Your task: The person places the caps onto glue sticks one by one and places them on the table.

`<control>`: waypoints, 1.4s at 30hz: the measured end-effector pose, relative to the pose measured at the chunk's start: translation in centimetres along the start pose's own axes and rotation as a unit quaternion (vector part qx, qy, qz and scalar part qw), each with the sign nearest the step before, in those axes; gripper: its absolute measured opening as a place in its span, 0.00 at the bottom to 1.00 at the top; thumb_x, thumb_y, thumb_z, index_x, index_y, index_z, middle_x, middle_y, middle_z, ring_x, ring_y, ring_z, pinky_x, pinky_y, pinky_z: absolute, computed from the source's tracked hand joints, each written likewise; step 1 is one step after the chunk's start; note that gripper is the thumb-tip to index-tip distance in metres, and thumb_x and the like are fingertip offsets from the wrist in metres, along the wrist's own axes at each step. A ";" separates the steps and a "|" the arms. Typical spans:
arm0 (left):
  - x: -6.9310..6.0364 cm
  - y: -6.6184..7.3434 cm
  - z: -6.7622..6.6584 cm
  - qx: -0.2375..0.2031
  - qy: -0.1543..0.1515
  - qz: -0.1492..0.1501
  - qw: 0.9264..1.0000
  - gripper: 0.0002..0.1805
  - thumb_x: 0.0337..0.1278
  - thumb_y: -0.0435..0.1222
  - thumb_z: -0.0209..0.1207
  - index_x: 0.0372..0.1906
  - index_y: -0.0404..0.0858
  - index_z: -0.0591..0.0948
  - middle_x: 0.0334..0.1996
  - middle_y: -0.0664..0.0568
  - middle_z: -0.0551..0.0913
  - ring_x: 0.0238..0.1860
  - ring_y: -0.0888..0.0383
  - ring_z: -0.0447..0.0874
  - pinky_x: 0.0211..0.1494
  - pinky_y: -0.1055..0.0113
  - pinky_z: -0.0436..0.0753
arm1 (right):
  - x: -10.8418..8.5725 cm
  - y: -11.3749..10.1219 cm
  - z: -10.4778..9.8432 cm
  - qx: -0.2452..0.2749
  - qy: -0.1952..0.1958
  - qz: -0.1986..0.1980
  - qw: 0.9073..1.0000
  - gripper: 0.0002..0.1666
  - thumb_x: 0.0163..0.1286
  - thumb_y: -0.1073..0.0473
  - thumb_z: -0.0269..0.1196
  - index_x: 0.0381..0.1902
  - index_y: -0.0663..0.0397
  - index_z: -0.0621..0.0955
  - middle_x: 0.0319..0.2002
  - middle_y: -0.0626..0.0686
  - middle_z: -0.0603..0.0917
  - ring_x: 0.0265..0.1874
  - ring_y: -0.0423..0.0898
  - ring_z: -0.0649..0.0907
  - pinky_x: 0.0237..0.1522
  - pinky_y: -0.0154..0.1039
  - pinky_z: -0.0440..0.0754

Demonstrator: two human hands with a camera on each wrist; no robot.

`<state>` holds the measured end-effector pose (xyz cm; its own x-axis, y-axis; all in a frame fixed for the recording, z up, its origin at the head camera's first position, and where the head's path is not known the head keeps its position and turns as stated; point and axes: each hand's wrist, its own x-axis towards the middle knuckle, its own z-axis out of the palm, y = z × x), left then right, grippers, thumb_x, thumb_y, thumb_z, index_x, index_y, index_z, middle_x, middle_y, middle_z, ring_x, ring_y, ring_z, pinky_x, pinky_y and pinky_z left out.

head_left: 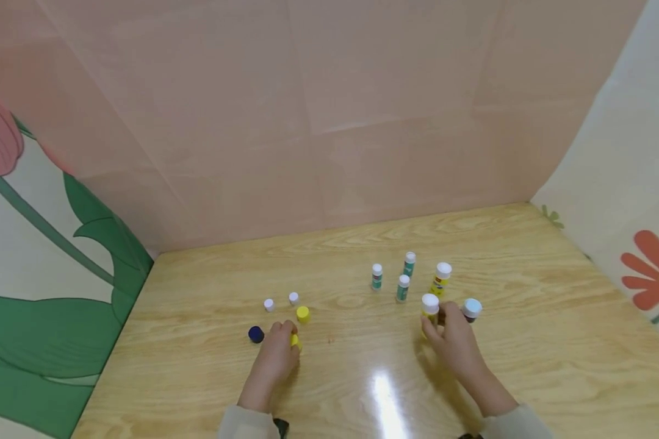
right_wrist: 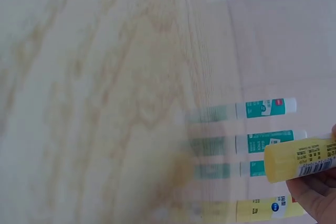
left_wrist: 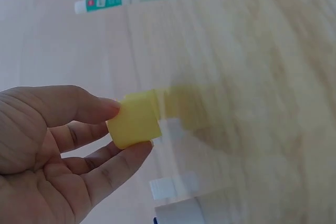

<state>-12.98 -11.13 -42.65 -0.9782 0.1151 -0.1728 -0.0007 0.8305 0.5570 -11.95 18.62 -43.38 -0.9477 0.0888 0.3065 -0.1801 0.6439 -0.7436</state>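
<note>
My left hand (head_left: 279,353) pinches a yellow cap (left_wrist: 134,124) between thumb and fingertips, low over the table on the left side. Around it are another yellow cap (head_left: 303,314), two small white caps (head_left: 269,305) and a dark blue cap (head_left: 256,334). On the right, my right hand (head_left: 454,338) grips a yellow glue stick (right_wrist: 299,160) with a white top (head_left: 430,303). In the right wrist view its lower end appears raised off the table. Near that hand stand a second yellow glue stick (head_left: 441,279) and a dark one with a white top (head_left: 471,308).
Several upright glue sticks share the right half of the wooden table (head_left: 208,292), among them a green one (head_left: 377,277) at the left of the group. A pinkish sheet (head_left: 307,122) rises behind the table, with flower-printed sheets (head_left: 609,213) at the sides.
</note>
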 end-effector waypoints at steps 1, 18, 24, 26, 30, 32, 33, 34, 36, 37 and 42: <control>0.0 0.1 -0.1 -0.002 0.002 -0.001 1.000 0.13 0.48 0.27 0.55 0.42 0.32 0.72 0.34 0.47 0.69 0.35 0.54 0.69 0.38 0.60 0.74 | 0.0 0.0 0.0 -0.001 0.000 0.001 1.000 0.13 0.54 0.70 0.58 0.36 0.72 0.67 0.33 0.65 0.74 0.31 0.57 0.76 0.32 0.49 0.76; -0.5 0.9 0.0 -0.052 0.058 0.030 0.997 0.14 0.46 0.28 0.55 0.42 0.29 0.74 0.35 0.46 0.72 0.39 0.52 0.71 0.43 0.59 0.73 | -0.5 -0.4 0.0 -0.005 0.025 -0.056 0.998 0.17 0.51 0.73 0.60 0.38 0.76 0.70 0.33 0.65 0.75 0.30 0.55 0.76 0.31 0.49 0.75; -0.7 1.3 0.0 -0.056 0.068 0.044 0.995 0.14 0.46 0.29 0.56 0.41 0.28 0.74 0.34 0.46 0.72 0.37 0.53 0.71 0.42 0.60 0.74 | -0.5 -0.6 0.0 -0.013 0.025 -0.071 0.997 0.17 0.51 0.74 0.61 0.39 0.75 0.70 0.33 0.63 0.75 0.30 0.54 0.76 0.31 0.49 0.75; -0.7 1.4 0.0 -0.058 0.066 0.049 0.995 0.14 0.46 0.29 0.56 0.41 0.28 0.74 0.33 0.47 0.72 0.37 0.53 0.71 0.41 0.61 0.74 | -0.6 -0.6 0.1 -0.019 0.028 -0.077 0.996 0.17 0.50 0.74 0.62 0.38 0.74 0.70 0.32 0.62 0.74 0.30 0.54 0.75 0.31 0.48 0.74; -0.8 1.5 0.0 -0.071 0.062 0.051 0.994 0.14 0.46 0.29 0.57 0.41 0.29 0.74 0.33 0.47 0.72 0.35 0.55 0.71 0.38 0.63 0.74 | -0.7 -0.7 0.1 -0.033 0.039 -0.093 0.994 0.17 0.48 0.74 0.63 0.37 0.72 0.71 0.30 0.60 0.74 0.30 0.52 0.74 0.30 0.47 0.73; -0.8 1.5 0.0 -0.077 0.063 0.051 0.994 0.14 0.46 0.29 0.57 0.41 0.29 0.74 0.33 0.48 0.71 0.36 0.55 0.71 0.38 0.63 0.75 | -0.7 -0.7 0.2 -0.038 0.043 -0.102 0.993 0.18 0.47 0.74 0.63 0.37 0.72 0.71 0.29 0.59 0.74 0.29 0.50 0.74 0.29 0.46 0.73; -0.8 1.5 0.1 -0.080 0.064 0.052 0.993 0.14 0.45 0.29 0.58 0.41 0.29 0.74 0.33 0.48 0.72 0.36 0.54 0.72 0.39 0.63 0.75 | -0.7 -0.7 0.2 -0.040 0.046 -0.106 0.993 0.18 0.46 0.74 0.64 0.37 0.71 0.71 0.29 0.58 0.74 0.29 0.49 0.73 0.29 0.46 0.72; -0.8 1.5 0.1 -0.085 0.063 0.051 0.993 0.14 0.45 0.29 0.58 0.41 0.29 0.74 0.34 0.48 0.72 0.37 0.54 0.72 0.39 0.63 0.75 | -0.8 -0.8 0.3 -0.042 0.049 -0.110 0.992 0.18 0.46 0.75 0.64 0.37 0.71 0.72 0.29 0.58 0.74 0.29 0.49 0.73 0.29 0.46 0.72; -0.8 1.6 0.1 -0.094 0.063 0.049 0.992 0.14 0.45 0.29 0.58 0.41 0.30 0.73 0.34 0.48 0.72 0.38 0.54 0.72 0.40 0.64 0.75 | -0.8 -0.8 0.3 -0.046 0.053 -0.117 0.991 0.19 0.45 0.75 0.64 0.37 0.71 0.72 0.28 0.57 0.73 0.29 0.48 0.73 0.29 0.45 0.72; -0.8 1.7 0.1 -0.099 0.061 0.049 0.992 0.14 0.45 0.29 0.58 0.41 0.30 0.73 0.35 0.48 0.72 0.38 0.53 0.72 0.40 0.64 0.75 | -0.8 -0.8 0.3 -0.048 0.054 -0.120 0.990 0.19 0.45 0.75 0.64 0.36 0.71 0.72 0.28 0.57 0.73 0.29 0.47 0.73 0.28 0.45 0.72; -0.8 1.8 0.2 -0.125 0.055 0.042 0.990 0.15 0.46 0.30 0.58 0.42 0.30 0.73 0.36 0.48 0.72 0.40 0.53 0.72 0.41 0.65 0.75 | -0.9 -0.9 0.4 -0.051 0.054 -0.126 0.989 0.19 0.44 0.75 0.65 0.36 0.70 0.72 0.28 0.57 0.73 0.29 0.47 0.73 0.28 0.44 0.72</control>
<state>-12.13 -9.60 -41.64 -0.9937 0.1061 -0.0355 0.0434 0.6579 0.7518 -11.05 17.71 -43.22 -0.8413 -0.0079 0.5405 -0.3751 0.7285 -0.5733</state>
